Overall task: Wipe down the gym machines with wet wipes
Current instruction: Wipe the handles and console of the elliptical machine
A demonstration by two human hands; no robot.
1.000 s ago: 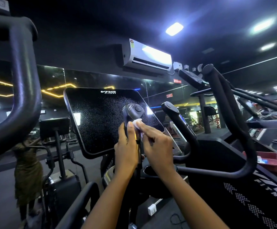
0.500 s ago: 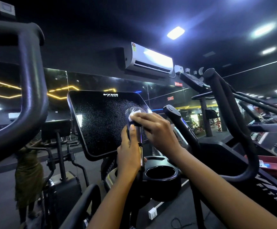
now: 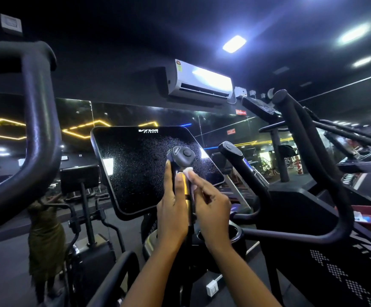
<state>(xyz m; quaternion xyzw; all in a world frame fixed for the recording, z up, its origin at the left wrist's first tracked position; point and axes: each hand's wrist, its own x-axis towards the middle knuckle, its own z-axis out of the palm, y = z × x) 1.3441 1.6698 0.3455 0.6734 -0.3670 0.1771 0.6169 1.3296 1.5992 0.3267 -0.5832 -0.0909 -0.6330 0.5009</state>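
**Desk:** What is in the shot?

**Photographer:** Two bare hands work on a short control handle [image 3: 181, 155] of a cardio machine. The handle rises in front of the right half of the console screen [image 3: 135, 173]. The left grip [image 3: 172, 209] is wrapped round the handle's stem, thumb on the near side, and steadies it. The right grip [image 3: 211, 204] pinches a white wet wipe [image 3: 187, 171] and presses it to the stem just under the button head.

**Desk:** Where does the wipe sit against the screen?

**Photographer:** It is in front of the screen's lower right part, touching the handle, with the fingertips of both hands close by.

**Desk:** What makes this step go well?

**Photographer:** This is my reading only. The left grip should hold firm so the stem does not rock. The wipe should fold round the stem and draw down its whole length, not dab one side. Over the head, light pressure is best, so no button is pushed and no moisture is squeezed into the seams. The left grip should then shift, so the patch beneath it gets wiped too.

**Desk:** Is much left?

**Photographer:** Probably. The screen is speckled with fine spots and looks unwiped. A second handle [image 3: 231, 150] stands to the right of the screen, and a cup holder [image 3: 235, 234] sits below its right corner.
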